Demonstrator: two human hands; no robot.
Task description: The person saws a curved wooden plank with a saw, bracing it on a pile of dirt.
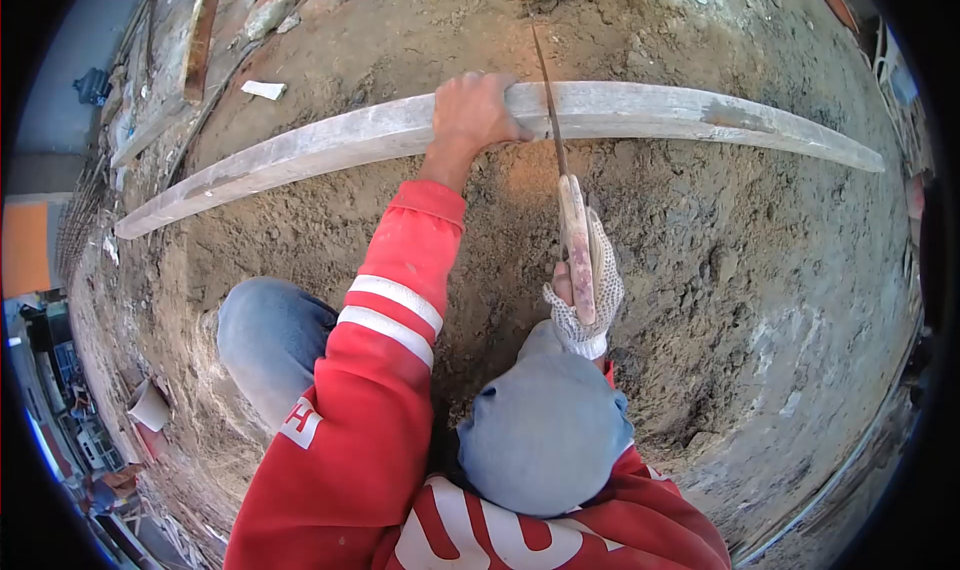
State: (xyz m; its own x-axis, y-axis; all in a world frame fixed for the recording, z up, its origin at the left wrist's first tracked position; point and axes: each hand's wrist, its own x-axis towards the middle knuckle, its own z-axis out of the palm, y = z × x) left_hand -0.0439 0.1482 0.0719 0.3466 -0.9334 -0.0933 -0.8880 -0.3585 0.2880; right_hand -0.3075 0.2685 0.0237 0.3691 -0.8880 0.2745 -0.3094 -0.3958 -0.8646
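A long pale wooden beam [640,110] lies crosswise over the dirt, bowed by the lens. My bare left hand [476,113] is wrapped over the beam just left of its middle, thumb along the near side. In my gloved right hand [598,288] is a handsaw [552,110], gripped by its light, worn handle. The saw's narrow dark blade points away from me and crosses the beam a little right of my left hand. My white knitted glove leaves some fingers bare.
My jeans-covered knees [545,430] are bent below the beam. A small white scrap [264,90] and a wooden post [203,35] are at the upper left. A whitish bucket [149,406] stands at the lower left. Rough, lumpy soil [690,230] surrounds the beam.
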